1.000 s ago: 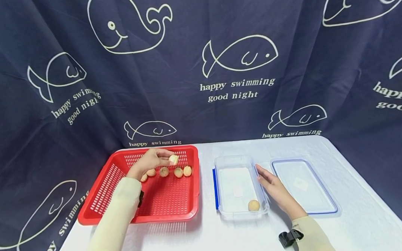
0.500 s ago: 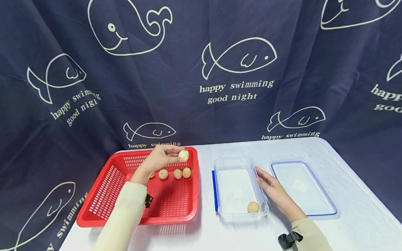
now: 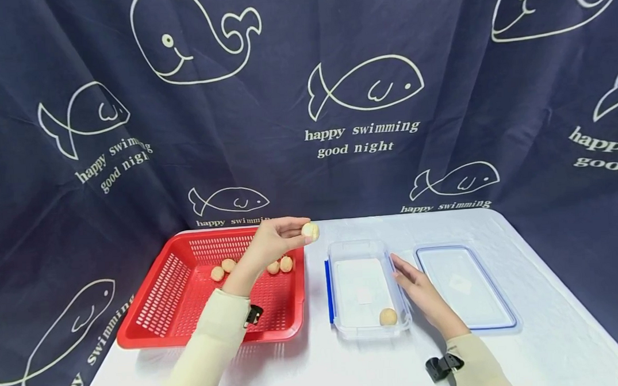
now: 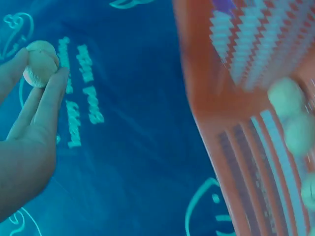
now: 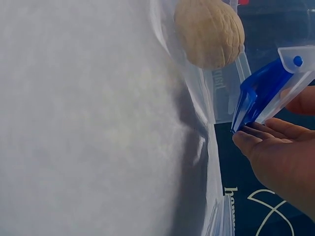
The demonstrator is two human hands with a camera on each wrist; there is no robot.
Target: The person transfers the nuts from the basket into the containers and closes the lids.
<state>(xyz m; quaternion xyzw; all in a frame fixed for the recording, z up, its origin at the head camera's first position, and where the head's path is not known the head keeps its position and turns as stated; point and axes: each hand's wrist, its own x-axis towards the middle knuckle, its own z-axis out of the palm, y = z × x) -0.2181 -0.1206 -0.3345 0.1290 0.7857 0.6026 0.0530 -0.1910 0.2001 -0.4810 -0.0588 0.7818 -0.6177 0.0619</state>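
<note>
Dark blue curtain, printed with whales, fish and lettering, is hung behind a white-covered table. Red slotted basket is placed at left on the table; four walnuts are seen inside in two pairs, the stretch between being masked by an arm. Clear container is set right of the basket, with a blue latch on its left side. Blue-rimmed lid is laid flat to the right of the container. Right hand is rested against the container's right wall; its fingers are nearly straight, close together, and a second blue latch is touched by their tips. Left hand is raised over the basket's right rim. Held walnut is pinched between thumb and fingertips, in the air just beyond that rim. Single walnut is seen in the container's near right corner.
</note>
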